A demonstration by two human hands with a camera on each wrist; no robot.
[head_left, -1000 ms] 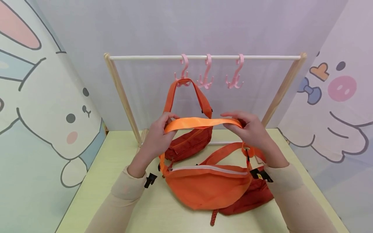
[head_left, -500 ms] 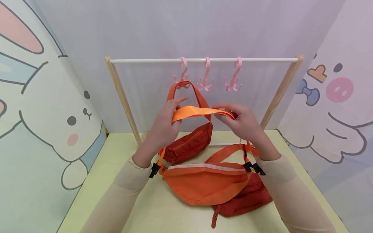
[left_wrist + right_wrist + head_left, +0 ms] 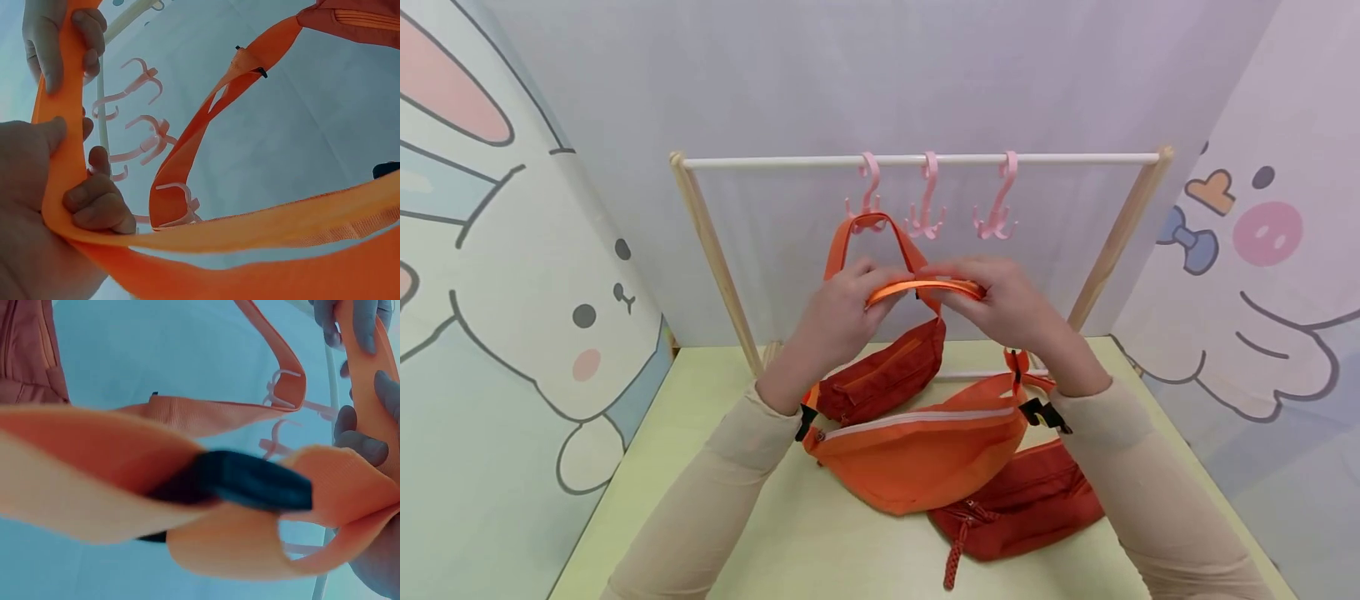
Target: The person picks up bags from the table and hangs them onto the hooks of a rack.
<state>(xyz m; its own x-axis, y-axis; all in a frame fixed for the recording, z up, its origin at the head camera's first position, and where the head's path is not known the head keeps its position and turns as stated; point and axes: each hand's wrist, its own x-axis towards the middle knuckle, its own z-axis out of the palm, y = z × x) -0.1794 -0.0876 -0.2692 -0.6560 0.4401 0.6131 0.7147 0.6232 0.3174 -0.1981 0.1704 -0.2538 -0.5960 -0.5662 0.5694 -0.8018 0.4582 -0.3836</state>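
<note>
Holding one bright orange strap (image 3: 74,106) between them, the left hand (image 3: 841,315) and the right hand (image 3: 1003,302) are near to each other, in front of the clothes rack. In both wrist views the fingers of each hand are curled round the strap's edge and pinch it against the thumb. Below the hands is the orange bag (image 3: 917,467) of this strap, with its white zipper (image 3: 925,418) at the top; whether its bottom touches the table (image 3: 820,554), I cannot tell. One black buckle (image 3: 1042,414) is just beside the right sleeve (image 3: 1157,492), and a second dark clip (image 3: 806,422) is near the left sleeve (image 3: 722,483). Behind the hands, a dark red bag (image 3: 891,375) hangs by its own strap (image 3: 841,250) from the left pink hook (image 3: 870,175). On the white rod (image 3: 775,163) there are also the middle pink hook (image 3: 928,187) and the right pink hook (image 3: 1004,183), both without a bag. Another red bag (image 3: 1037,508) lies on the table, partly behind the orange bag and the right sleeve, and its braided pull (image 3: 954,562) points toward the person.
</note>
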